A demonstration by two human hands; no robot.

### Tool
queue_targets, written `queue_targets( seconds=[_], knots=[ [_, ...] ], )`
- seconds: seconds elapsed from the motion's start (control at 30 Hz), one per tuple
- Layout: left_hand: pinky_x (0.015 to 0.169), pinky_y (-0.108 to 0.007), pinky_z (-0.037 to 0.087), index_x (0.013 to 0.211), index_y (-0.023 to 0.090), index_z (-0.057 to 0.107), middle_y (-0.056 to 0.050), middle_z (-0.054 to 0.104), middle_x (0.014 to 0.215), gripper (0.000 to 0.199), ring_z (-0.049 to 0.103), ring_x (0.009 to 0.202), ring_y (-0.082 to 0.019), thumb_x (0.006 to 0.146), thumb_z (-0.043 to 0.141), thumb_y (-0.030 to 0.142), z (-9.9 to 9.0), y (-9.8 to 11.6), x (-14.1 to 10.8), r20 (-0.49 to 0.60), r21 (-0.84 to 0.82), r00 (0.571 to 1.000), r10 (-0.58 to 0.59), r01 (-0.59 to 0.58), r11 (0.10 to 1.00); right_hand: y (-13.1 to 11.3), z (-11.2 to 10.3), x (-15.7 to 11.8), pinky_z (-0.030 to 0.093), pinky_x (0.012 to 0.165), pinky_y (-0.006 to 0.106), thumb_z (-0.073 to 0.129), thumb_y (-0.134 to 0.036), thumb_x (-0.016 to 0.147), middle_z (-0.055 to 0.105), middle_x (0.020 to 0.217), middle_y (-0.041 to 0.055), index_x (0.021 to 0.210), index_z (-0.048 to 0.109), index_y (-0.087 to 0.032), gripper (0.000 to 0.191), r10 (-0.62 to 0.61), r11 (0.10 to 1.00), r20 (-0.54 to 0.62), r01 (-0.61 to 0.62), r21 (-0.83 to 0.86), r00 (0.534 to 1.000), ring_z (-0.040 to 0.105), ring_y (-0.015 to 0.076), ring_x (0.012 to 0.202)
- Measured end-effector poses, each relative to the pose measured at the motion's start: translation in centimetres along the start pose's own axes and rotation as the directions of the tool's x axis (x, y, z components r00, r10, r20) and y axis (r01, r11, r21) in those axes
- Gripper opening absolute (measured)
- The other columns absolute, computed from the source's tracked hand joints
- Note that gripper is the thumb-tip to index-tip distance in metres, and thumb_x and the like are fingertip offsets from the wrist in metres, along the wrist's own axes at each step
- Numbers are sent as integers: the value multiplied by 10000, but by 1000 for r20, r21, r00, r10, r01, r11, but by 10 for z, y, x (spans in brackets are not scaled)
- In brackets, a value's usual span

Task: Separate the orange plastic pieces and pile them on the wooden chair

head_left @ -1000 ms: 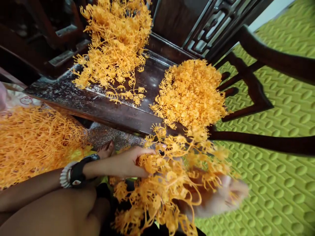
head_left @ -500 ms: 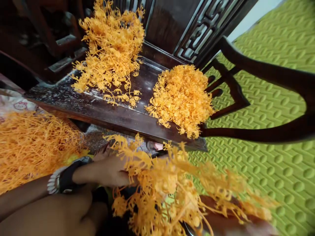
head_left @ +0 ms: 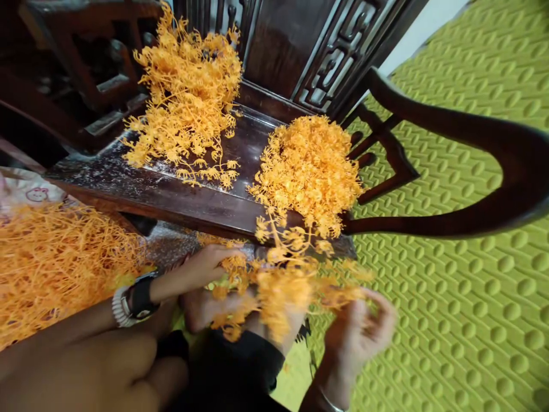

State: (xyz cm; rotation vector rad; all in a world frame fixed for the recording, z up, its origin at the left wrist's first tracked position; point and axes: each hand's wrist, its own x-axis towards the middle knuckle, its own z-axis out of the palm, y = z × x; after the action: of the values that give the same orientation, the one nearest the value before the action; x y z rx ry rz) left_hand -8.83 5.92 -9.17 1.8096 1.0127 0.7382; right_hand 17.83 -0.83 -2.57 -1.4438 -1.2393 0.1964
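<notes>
A loose bunch of orange plastic strands (head_left: 285, 286) with small spider-like pieces hangs between my hands, blurred by motion. My left hand (head_left: 210, 263), with a black watch and a pale coiled band on its wrist, has its fingers closed at the bunch's left side. At its right end, my right hand (head_left: 369, 323) curls its thumb and fingers on a strand; a silver bracelet shows on that wrist. Just beyond, a rounded orange heap (head_left: 311, 166) sits at the right of the dark wooden seat (head_left: 214, 209). A taller, tangled orange pile (head_left: 184, 97) stands on its left.
A large mass of thin orange strands (head_left: 60, 263) lies at the left beside printed cloth (head_left: 32, 189). The chair's curved armrest (head_left: 454, 123) juts to the right over a green textured mat (head_left: 484, 274). White dust marks the seat's left part. Bare legs and black clothing fill the bottom.
My right hand has moved up and left from the lower right edge. The orange bunch has drawn in toward the seat, and my left hand has shifted slightly up.
</notes>
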Motion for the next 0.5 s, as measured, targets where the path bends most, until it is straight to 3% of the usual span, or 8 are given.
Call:
queue_targets(
  seconds=[0.03, 0.07, 0.13, 0.17, 0.2, 0.23, 0.37, 0.5],
  knots=[
    [980, -364, 452, 1131, 213, 688, -56, 713, 1137, 598, 642, 1064, -247, 618, 440, 29, 6, -9, 4, 1, 1, 1000, -22, 22, 1000, 4, 9, -11, 505, 690, 301, 528, -338, 904, 582, 905, 12, 1055, 550, -249, 177, -27, 1000, 159, 27, 3, 987, 598, 151, 745],
    [980, -371, 454, 1090, 201, 704, -64, 723, 1105, 559, 646, 1050, -249, 629, 438, 32, 11, -18, 8, 1, -1, 999, -32, 32, 999, 9, 20, -23, 516, 773, 315, 552, -287, 890, 618, 983, 26, 1080, 569, -254, 193, -42, 999, 391, 48, -6, 919, 624, 171, 859],
    [1006, -370, 437, 1003, 183, 727, -75, 734, 1057, 490, 642, 1046, -241, 639, 436, 33, 19, -34, 16, 4, -6, 999, -38, 38, 999, 24, 44, -46, 488, 927, 354, 568, -267, 884, 638, 1118, 47, 1171, 569, -266, 287, -5, 995, 803, 79, -53, 596, 601, 208, 1061],
    [1024, -360, 422, 966, 179, 733, -77, 734, 1051, 467, 634, 1060, -233, 635, 437, 33, 23, -41, 20, 7, -11, 999, -39, 39, 999, 34, 58, -57, 465, 976, 375, 619, -281, 853, 635, 1145, 51, 1191, 570, -266, 342, 49, 987, 885, 115, -115, 462, 575, 227, 1117],
    [1042, -347, 404, 941, 177, 735, -77, 730, 1062, 457, 621, 1082, -223, 627, 435, 31, 25, -47, 23, 6, -14, 999, -41, 41, 999, 45, 73, -66, 461, 983, 396, 681, -281, 805, 643, 1127, 62, 1161, 595, -249, 368, 98, 977, 904, 131, -166, 415, 572, 249, 1118],
    [1052, -335, 392, 929, 175, 734, -75, 724, 1080, 454, 609, 1101, -214, 621, 432, 32, 27, -52, 27, 1, -15, 999, -48, 48, 999, 58, 87, -74, 481, 952, 404, 698, -282, 795, 648, 1104, 74, 1135, 610, -229, 356, 140, 967, 904, 138, -212, 404, 586, 255, 1085],
    [965, -340, 456, 881, 157, 727, -76, 742, 984, 376, 643, 984, -223, 668, 426, 81, 30, -68, 35, -77, 0, 988, -135, 136, 991, 112, 131, -85, 493, 918, 452, 582, -322, 911, 593, 1188, 90, 1148, 587, -161, 287, 314, 894, 821, 142, -425, 477, 587, 225, 1063],
    [849, -336, 507, 822, 159, 725, -50, 747, 822, 279, 656, 818, -219, 722, 465, 163, 29, -76, 32, -151, 3, 965, -214, 217, 976, 142, 141, -77, 527, 850, 406, 579, -327, 916, 615, 1115, 77, 1102, 598, -144, 261, 388, 842, 742, 116, -526, 546, 613, 194, 976]
  ],
)
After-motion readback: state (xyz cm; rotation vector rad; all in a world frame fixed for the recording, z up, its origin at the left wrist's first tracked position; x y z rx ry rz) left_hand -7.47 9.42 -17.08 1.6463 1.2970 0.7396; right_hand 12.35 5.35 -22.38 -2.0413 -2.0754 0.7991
